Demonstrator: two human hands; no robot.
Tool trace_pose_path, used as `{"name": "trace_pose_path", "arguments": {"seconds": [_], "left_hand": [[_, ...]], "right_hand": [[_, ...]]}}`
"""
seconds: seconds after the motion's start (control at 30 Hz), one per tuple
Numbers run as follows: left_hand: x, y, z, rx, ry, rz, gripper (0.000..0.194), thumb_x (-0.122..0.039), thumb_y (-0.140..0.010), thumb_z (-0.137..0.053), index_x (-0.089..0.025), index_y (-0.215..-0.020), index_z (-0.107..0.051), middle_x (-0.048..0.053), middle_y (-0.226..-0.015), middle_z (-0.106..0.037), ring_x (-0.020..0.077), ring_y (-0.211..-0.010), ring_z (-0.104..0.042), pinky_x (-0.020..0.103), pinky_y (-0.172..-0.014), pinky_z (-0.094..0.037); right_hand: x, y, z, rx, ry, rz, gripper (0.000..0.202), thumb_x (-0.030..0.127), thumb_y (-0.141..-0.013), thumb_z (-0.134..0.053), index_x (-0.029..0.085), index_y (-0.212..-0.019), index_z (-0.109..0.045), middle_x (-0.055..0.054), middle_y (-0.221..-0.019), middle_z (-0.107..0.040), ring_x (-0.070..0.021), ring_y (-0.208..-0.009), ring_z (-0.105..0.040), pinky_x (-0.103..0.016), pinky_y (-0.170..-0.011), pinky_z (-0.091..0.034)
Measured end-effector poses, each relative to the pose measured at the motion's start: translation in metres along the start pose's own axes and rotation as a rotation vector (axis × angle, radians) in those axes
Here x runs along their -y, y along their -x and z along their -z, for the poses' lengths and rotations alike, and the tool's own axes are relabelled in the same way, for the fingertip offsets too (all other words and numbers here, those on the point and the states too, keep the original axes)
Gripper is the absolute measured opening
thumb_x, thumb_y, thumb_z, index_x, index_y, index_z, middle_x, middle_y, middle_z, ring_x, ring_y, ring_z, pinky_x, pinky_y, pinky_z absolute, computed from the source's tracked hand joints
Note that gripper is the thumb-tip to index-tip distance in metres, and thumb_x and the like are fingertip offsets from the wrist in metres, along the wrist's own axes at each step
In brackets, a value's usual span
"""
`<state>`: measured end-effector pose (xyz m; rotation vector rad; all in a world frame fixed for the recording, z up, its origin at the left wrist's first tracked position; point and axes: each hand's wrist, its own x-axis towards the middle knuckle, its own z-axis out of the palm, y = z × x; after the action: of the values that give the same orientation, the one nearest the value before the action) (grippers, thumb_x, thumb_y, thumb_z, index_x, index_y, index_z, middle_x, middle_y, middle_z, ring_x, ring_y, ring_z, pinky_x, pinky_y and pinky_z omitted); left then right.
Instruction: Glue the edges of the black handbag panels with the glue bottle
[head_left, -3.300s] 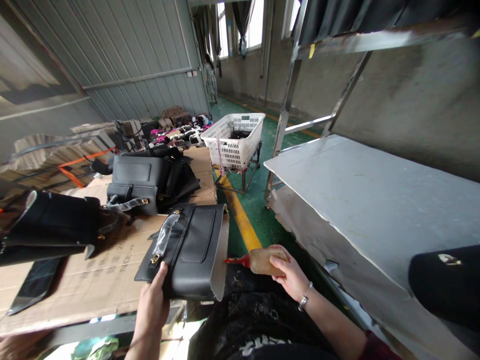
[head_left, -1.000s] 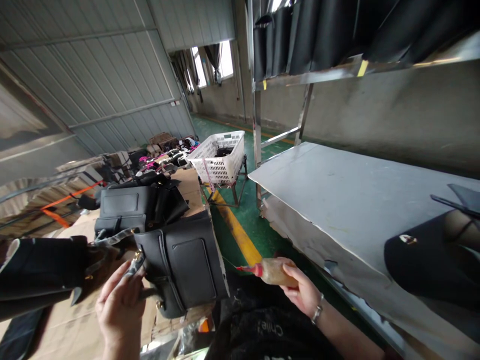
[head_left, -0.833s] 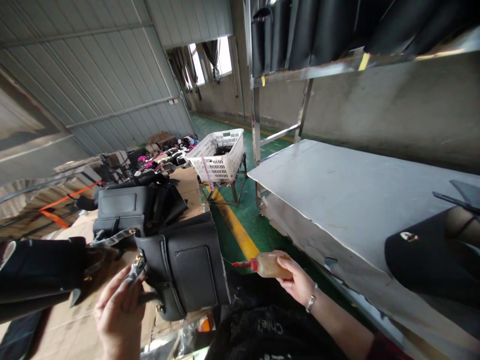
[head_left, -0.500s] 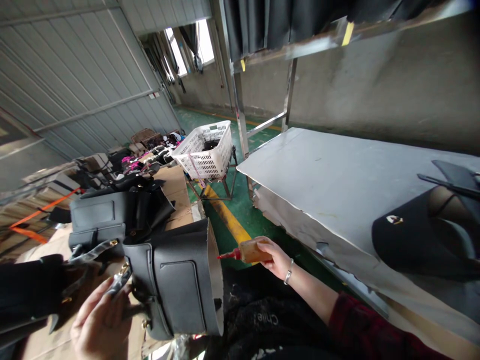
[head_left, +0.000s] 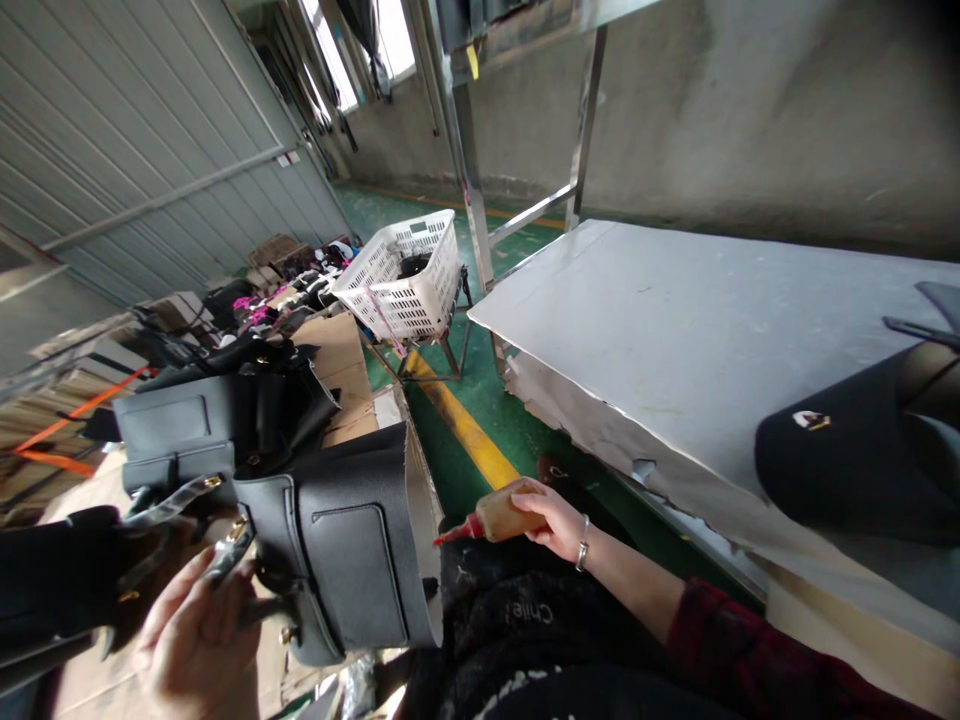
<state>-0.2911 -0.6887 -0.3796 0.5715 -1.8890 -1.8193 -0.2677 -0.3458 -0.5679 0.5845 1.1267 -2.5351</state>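
My left hand (head_left: 199, 635) is closed on a plastic-wrapped strap (head_left: 231, 550) with gold-coloured hardware, beside a black bag (head_left: 352, 570). The bag lies on its side, its open raw-edged end facing right and a stitched pocket on top. In my right hand (head_left: 546, 515) is a squeeze bottle (head_left: 504, 512) of amber content, held with its red nozzle pointing left. The nozzle tip is close to the bag's open edge; I cannot tell whether they touch. Another black bag (head_left: 176, 425) lies just behind.
A pale table (head_left: 675, 320) stands at right, with a curved black piece (head_left: 840, 460) bearing a small emblem. Beyond are a white plastic basket (head_left: 405, 300) on a metal stand and a metal rack post (head_left: 472, 190). Cardboard (head_left: 337, 360) lies under the bags.
The view has tilted down slightly. The bottle has dropped a little and its nozzle slants further downward. My left hand keeps its grip on the strap.
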Motion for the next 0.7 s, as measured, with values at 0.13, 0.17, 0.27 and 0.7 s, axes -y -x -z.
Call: {"name": "trace_pose_path", "arguments": {"seconds": [0.13,0.17,0.27,0.7], "left_hand": [[-0.009,0.01,-0.01,0.004,0.097,-0.005,0.016,-0.018,-0.081,-0.07,-0.026,-0.093,-0.076,-0.008,-0.043,-0.05,0.0122,-0.045,-0.038,0.02,-0.075,-0.056],[-0.011,0.013,-0.012,0.003,0.094,0.004,0.016,-0.018,-0.082,-0.07,-0.026,-0.094,-0.076,-0.008,-0.046,-0.054,0.0122,-0.047,-0.04,0.02,-0.073,-0.056],[-0.014,0.016,-0.015,0.012,0.088,0.033,0.014,-0.02,-0.083,-0.072,-0.027,-0.094,-0.076,-0.008,-0.049,-0.059,0.0116,-0.049,-0.045,0.02,-0.07,-0.055],[-0.009,0.009,-0.019,-0.037,0.109,-0.01,0.02,-0.016,-0.069,-0.07,-0.026,-0.083,-0.078,-0.008,-0.039,-0.048,0.0108,-0.042,-0.038,0.022,-0.072,-0.056]], "right_hand": [[-0.011,0.01,0.008,0.024,0.027,-0.029,0.041,0.04,-0.057,-0.086,0.019,-0.082,-0.063,0.003,-0.061,-0.062,-0.0086,-0.044,-0.049,-0.018,-0.036,-0.021],[-0.013,0.012,0.01,0.037,0.038,-0.034,0.04,0.041,-0.057,-0.086,0.02,-0.083,-0.063,0.003,-0.061,-0.062,-0.0086,-0.043,-0.048,-0.018,-0.036,-0.021],[-0.015,0.019,0.012,0.052,0.053,-0.023,0.041,0.042,-0.058,-0.085,0.019,-0.085,-0.064,0.003,-0.06,-0.062,-0.0084,-0.041,-0.046,-0.019,-0.035,-0.02],[-0.001,0.005,0.0,-0.077,0.02,0.068,0.049,0.042,-0.052,-0.09,0.02,-0.086,-0.062,0.003,-0.063,-0.062,-0.0089,-0.046,-0.049,-0.017,-0.036,-0.022]]}}
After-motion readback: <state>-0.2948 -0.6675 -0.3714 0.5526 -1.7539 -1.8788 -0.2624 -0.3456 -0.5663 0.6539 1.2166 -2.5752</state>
